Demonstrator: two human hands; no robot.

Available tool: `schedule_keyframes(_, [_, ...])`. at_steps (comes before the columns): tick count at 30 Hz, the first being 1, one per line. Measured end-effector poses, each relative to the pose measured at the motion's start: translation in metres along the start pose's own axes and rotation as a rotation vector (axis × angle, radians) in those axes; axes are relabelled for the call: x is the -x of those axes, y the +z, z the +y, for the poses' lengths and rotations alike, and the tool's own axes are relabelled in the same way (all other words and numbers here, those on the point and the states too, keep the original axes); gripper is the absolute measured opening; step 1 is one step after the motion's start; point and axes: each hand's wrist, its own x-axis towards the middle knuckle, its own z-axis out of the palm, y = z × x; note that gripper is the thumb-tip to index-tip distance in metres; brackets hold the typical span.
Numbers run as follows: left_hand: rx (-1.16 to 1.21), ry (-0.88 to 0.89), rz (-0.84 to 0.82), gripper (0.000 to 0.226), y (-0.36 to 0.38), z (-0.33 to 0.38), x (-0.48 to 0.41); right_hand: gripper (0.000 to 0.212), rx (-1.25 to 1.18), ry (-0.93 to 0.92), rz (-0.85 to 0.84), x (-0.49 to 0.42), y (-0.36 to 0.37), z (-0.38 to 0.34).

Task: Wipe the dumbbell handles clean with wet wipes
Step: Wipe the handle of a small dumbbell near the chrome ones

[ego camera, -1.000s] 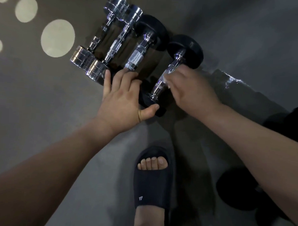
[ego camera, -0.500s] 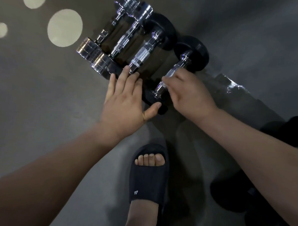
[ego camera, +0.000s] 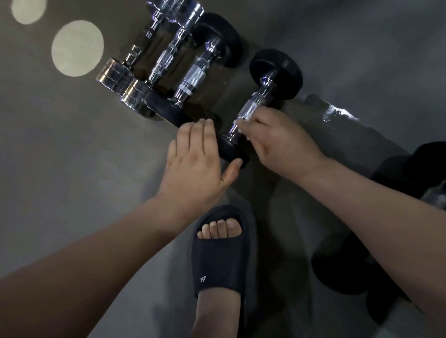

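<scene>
Four dumbbells lie side by side on the grey floor. The rightmost black-headed dumbbell [ego camera: 255,105] lies a little apart from the others. My right hand [ego camera: 281,143] curls round the near end of its chrome handle, and a pale bit of wet wipe [ego camera: 240,126] shows at the fingertips. My left hand [ego camera: 194,165] is held flat with straight fingers against the near black head of this dumbbell [ego camera: 226,150], thumb under it. Beside it lie a second black-headed dumbbell [ego camera: 194,76] and two chrome ones [ego camera: 165,58] [ego camera: 131,55].
My foot in a dark slide sandal [ego camera: 219,257] stands just below the hands. A dark, shiny, lumpy thing [ego camera: 340,114] lies right of the held dumbbell. More black dumbbells [ego camera: 339,269] sit in shadow at the right. Round light spots [ego camera: 77,47] fall on the floor.
The rightmost dumbbell has shifted right, away from the others. My right hand slid down its handle toward the near end. My left hand moved from the neighbouring dumbbell's head to this one's.
</scene>
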Motion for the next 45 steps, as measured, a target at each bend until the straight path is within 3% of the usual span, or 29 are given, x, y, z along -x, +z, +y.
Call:
schedule_keyframes(6, [0.292,-0.030,-0.061,0.089,0.002,-0.008,-0.004,0.021,0.001,0.248,0.262,-0.009,0.000,0.004])
schedule_keyframes(11, [0.319,-0.018,-0.034,0.088,0.001,-0.014,-0.008,0.025,-0.010,0.004,0.014,-0.001,0.005,-0.001])
schedule_keyframes(17, [0.295,-0.051,-0.084,0.099,-0.010,-0.011,-0.017,0.022,0.074,0.286,0.183,-0.020,-0.005,0.017])
schedule_keyframes(23, [0.256,-0.040,-0.142,0.110,-0.016,-0.014,-0.022,0.031,0.021,-0.032,-0.034,0.004,0.011,-0.006])
schedule_keyframes(29, [0.247,-0.024,-0.116,0.107,-0.015,-0.012,-0.018,0.023,0.104,0.321,0.202,-0.018,0.000,0.016])
schedule_keyframes(35, [0.251,-0.018,-0.123,0.109,-0.016,-0.012,-0.019,0.029,0.048,-0.004,-0.019,-0.004,0.000,0.004])
schedule_keyframes(40, [0.237,-0.007,-0.101,0.107,-0.016,-0.008,-0.016,0.018,0.175,0.350,0.152,-0.018,-0.008,0.019])
schedule_keyframes(45, [0.240,-0.026,-0.132,0.110,-0.021,-0.006,-0.018,0.034,0.152,0.265,0.118,-0.005,0.000,0.008])
